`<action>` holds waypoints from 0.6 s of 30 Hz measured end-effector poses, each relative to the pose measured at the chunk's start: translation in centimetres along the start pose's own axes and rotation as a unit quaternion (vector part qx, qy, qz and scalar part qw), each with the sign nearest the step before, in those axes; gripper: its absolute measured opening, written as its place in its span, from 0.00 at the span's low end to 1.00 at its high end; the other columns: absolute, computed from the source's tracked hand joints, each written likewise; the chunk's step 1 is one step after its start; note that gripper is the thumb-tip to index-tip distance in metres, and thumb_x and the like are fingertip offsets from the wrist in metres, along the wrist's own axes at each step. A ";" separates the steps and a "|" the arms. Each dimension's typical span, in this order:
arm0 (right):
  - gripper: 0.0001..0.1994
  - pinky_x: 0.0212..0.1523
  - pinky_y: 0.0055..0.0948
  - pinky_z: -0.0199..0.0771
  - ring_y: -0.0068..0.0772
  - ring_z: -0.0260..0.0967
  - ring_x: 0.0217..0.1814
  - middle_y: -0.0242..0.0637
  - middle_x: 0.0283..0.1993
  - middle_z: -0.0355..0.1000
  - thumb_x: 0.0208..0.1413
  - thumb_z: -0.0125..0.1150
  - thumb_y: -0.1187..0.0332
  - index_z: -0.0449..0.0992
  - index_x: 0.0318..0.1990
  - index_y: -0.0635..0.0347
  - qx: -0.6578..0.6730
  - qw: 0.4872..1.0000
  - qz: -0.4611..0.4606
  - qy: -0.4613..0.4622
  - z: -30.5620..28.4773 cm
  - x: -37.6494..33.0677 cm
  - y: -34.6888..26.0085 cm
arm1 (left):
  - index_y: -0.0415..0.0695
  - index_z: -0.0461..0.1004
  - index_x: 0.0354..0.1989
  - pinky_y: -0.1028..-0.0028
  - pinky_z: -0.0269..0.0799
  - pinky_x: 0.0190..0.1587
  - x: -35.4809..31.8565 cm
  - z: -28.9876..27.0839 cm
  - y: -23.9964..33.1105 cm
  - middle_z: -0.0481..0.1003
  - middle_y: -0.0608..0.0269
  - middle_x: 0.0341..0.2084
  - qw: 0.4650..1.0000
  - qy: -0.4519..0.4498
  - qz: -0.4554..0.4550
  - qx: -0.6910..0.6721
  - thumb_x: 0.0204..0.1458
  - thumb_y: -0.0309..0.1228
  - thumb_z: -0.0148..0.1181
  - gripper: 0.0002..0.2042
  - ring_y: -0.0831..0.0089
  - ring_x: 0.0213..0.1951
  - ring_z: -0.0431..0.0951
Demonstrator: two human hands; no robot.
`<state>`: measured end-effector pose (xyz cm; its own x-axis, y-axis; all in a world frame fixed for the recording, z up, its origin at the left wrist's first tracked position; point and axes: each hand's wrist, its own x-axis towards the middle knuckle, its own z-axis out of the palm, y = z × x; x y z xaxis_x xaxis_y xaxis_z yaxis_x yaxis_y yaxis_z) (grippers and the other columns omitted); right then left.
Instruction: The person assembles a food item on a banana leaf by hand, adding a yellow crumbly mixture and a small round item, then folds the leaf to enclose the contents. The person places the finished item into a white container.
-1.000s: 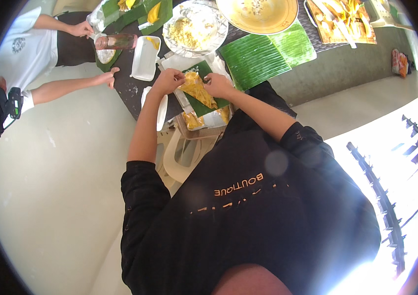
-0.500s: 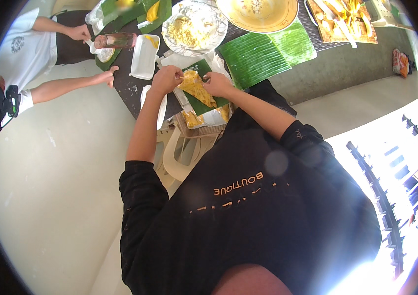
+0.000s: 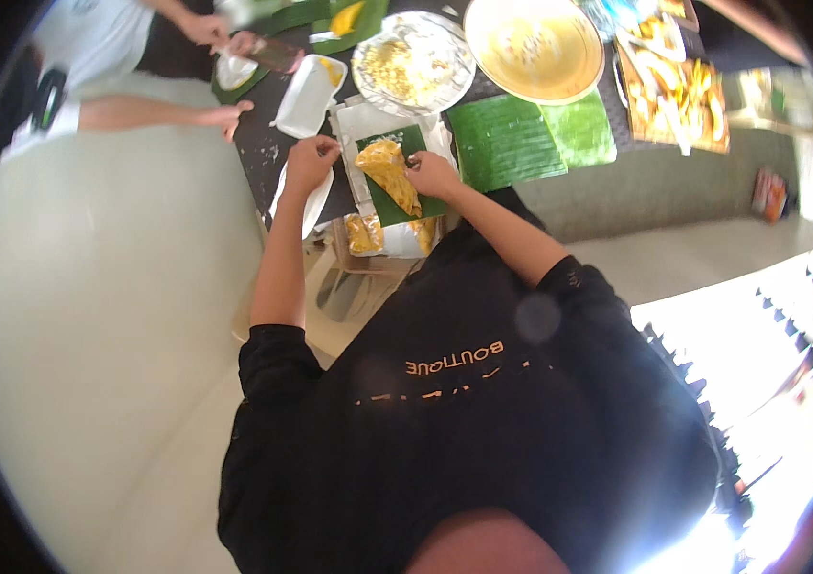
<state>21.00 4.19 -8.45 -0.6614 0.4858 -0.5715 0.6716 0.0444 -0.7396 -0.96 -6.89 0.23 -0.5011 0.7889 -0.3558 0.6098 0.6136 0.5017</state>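
A folded yellow sheet of soft food (image 3: 390,174), browned in spots, lies on a green banana leaf square (image 3: 406,143). White paper (image 3: 347,127) is spread beneath the leaf. At the sheet's right edge is my right hand (image 3: 435,176), its fingers curled and pinching there. My left hand (image 3: 311,163) hovers left of the leaf, apart from the food, thumb and fingers pinched together. Whatever is between those fingertips is too small to make out. Just below the left hand sits a white tray (image 3: 314,212), partly covered by my forearm.
Beyond my hands stand a plate of crumbly yellow food (image 3: 397,72) and a wide yellow bowl (image 3: 535,48). Larger banana leaves (image 3: 507,142) lie right, near a board of peels (image 3: 698,100). Left, a co-worker's hand (image 3: 226,117) rests near a white foam tray (image 3: 311,96).
My left hand has let go of the yellow sheet's upper left edge and drawn away left. My right hand stays at the right edge. The view has shifted slightly.
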 end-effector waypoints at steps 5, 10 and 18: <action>0.23 0.39 0.31 0.74 0.36 0.76 0.37 0.45 0.35 0.77 0.47 0.62 0.62 0.73 0.49 0.69 -0.044 0.997 -0.058 0.015 0.3 1.5 0.8 | 0.41 0.79 0.34 0.69 0.75 0.37 -6.9 7.4 -2.2 0.79 0.53 0.28 0.976 0.062 -0.131 -0.159 0.45 0.34 0.62 0.11 0.62 0.31 0.80; 0.23 0.29 0.25 0.73 0.28 0.74 0.34 0.40 0.38 0.75 0.50 0.60 0.65 0.70 0.52 0.69 0.013 0.998 0.018 -0.060 -0.7 3.6 1.8 | 0.41 0.79 0.35 0.66 0.75 0.40 -9.5 13.6 0.9 0.79 0.52 0.28 0.937 0.194 -0.173 -0.232 0.44 0.34 0.63 0.12 0.59 0.34 0.80; 0.15 0.30 0.23 0.73 0.27 0.73 0.37 0.35 0.40 0.73 0.52 0.56 0.66 0.71 0.47 0.62 0.018 0.991 0.096 -0.092 -0.9 1.2 -0.6 | 0.46 0.82 0.30 0.64 0.76 0.40 -8.6 16.7 2.3 0.79 0.53 0.28 0.935 0.141 -0.217 -0.244 0.40 0.40 0.64 0.13 0.58 0.33 0.80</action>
<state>20.04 5.51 -8.38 -0.5745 0.3138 -0.7560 0.7811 -0.0660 -0.6210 14.98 -11.66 -8.70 -0.8201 0.3871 -0.4214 -0.0057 0.7309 0.6824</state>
